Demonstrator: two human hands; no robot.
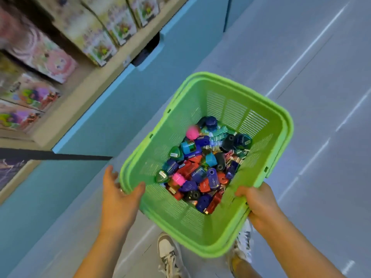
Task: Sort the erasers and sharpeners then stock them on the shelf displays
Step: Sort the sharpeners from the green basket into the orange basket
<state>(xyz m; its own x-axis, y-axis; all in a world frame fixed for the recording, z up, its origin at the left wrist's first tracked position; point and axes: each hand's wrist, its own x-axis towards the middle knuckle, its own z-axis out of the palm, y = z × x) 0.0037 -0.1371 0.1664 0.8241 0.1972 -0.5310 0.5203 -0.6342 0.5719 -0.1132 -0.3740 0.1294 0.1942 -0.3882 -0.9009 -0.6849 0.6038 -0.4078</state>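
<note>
Left hand [120, 195] clamped on green basket [220, 235] near-left corner, right hand [259, 203] clamped on near-right rim, basket above grey floor [301, 57]. Sharpeners and erasers [202, 167] heaped inside. Toy-box shelf [94, 77], blue cabinet [120, 109] close at left.

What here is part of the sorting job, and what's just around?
Part of the job:
basket, gripped at its rim by the left hand and right hand
sharpeners piled inside it

Just around:
shelf with boxes
cabinet
shoes
floor
</note>
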